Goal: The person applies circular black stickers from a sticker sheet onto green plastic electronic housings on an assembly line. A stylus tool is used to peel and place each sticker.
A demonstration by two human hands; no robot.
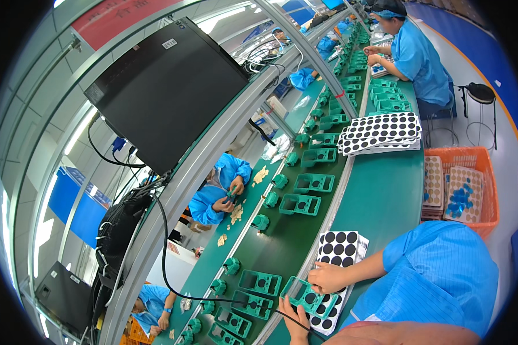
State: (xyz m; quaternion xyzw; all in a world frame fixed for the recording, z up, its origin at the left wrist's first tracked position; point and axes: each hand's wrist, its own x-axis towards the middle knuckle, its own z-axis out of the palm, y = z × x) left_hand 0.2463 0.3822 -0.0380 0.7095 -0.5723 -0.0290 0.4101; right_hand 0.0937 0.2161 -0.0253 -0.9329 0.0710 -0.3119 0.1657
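Note:
A green plastic housing (301, 292), an open frame with a round black spot inside it, is tilted over a stack of white sticker sheets (341, 237) with rows of black round stickers. My left hand (294, 319) grips the housing by its near left end. At its upper right side is my right hand (328, 278), fingers curled down over the housing and the sheet. Those fingertips are partly hidden, and I cannot make out what is between them.
To the left runs a green conveyor belt (270, 244) with several green housings (260, 282) and smaller green parts (259, 222). A thick sticker-sheet stack (380, 133) lies farther up the bench. An orange crate (486, 190) stands right. A black cable (166, 230) hangs across. Co-workers (421, 60) sit along the line.

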